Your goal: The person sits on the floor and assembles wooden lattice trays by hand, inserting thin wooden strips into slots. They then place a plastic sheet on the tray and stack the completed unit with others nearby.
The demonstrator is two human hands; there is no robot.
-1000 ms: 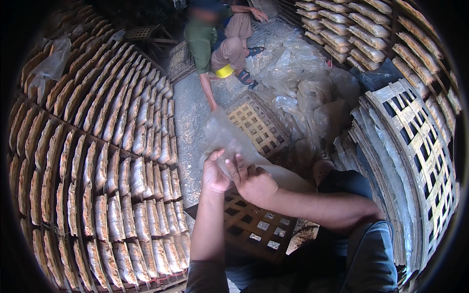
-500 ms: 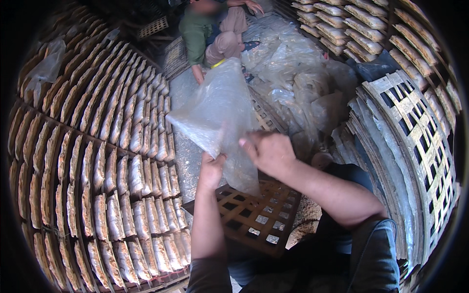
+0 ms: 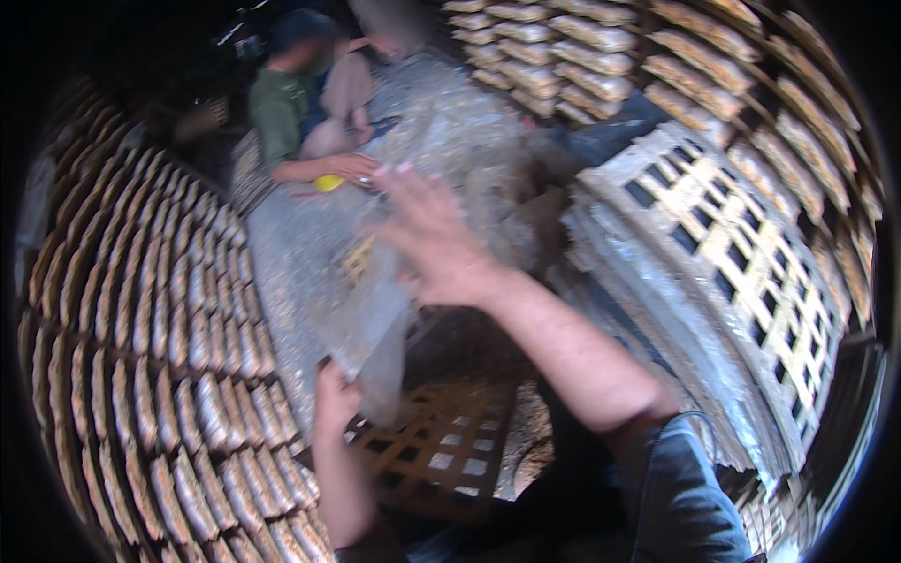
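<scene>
One clear plastic sheet [image 3: 375,324] hangs in front of you, its left side pinched in the closed fingers of your left hand [image 3: 338,394]. Your right hand [image 3: 436,244] reaches up past it with the fingers spread wide (it is blurry, so I can't tell if the thumb touches the sheet). The sheet is off the floor [image 3: 282,281], its low end near the far edge of a bamboo lattice tray [image 3: 422,469].

As I judge it, getting hold of this sheet is done, but it hangs loose and creased, not yet flat or laid on anything. More plastic sheets [image 3: 460,155] lie in a crumpled heap ahead, so plenty seem left to pick up. On your right leans a stack of lattice trays [image 3: 694,202]. Across from you, a co-worker [image 3: 277,117] has one hand beside something yellow [image 3: 328,183].
</scene>
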